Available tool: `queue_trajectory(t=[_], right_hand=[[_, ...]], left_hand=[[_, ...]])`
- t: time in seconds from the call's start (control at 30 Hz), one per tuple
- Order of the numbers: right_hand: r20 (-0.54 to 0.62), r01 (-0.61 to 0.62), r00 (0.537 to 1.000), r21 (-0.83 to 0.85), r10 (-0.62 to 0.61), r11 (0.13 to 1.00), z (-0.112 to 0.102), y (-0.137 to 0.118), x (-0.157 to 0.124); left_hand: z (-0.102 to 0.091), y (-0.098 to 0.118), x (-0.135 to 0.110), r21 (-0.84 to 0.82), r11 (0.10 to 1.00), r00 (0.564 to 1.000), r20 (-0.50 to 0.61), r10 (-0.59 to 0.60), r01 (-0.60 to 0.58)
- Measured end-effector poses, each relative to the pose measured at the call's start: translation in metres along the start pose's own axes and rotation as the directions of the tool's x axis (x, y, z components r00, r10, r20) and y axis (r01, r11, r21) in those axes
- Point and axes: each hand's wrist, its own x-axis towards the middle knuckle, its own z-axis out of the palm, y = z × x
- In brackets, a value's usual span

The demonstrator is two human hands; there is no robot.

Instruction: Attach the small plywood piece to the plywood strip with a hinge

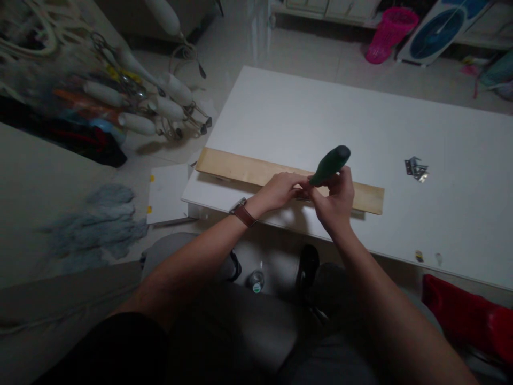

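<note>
A long pale wooden board point(236, 167) lies along the near edge of a white panel point(320, 115). My right hand point(336, 203) is closed around the lower part of a green-handled screwdriver point(331, 164), whose dark handle end leans up and to the right. Its tip is hidden behind my fingers. My left hand point(280, 191), with a brown-strapped watch point(242, 211) on the wrist, rests over the board. Its fingertips press together beside the screwdriver's lower end; what they hold is hidden. A small dark metal piece point(303, 197) shows partly below the fingers.
Several metal hinges or brackets point(417, 169) lie on the panel at right. Two small items, one yellowish point(419, 256), sit near its front edge. Left are a white box point(168, 193) and a grey-blue cloth point(108, 224). A clear bottle point(256, 280) stands on the floor.
</note>
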Motion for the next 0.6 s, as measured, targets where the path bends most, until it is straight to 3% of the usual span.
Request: queue_trajectory(t=[0.17,0.3,0.43,0.6], right_hand=[[-0.034,-0.012,0.999,-0.048,0.010,0.999,-0.001,0.000,-0.003],[0.005,-0.005,1.000,-0.023,0.005,1.000,-0.001,-0.002,-0.003],[0.068,0.000,0.998,0.022,-0.001,1.000,0.000,-0.002,-0.002],[0.029,0.020,0.999,0.073,-0.023,0.997,0.001,0.000,0.001]], left_hand=[[-0.005,0.001,-0.001,-0.025,0.999,0.999,0.030,0.035,-0.035],[-0.007,-0.002,-0.001,-0.033,0.998,0.998,0.049,0.047,-0.046],[-0.001,-0.005,0.000,-0.039,0.999,0.999,0.011,0.037,-0.037],[0.005,-0.004,0.000,-0.030,0.999,0.999,-0.042,0.027,-0.029]])
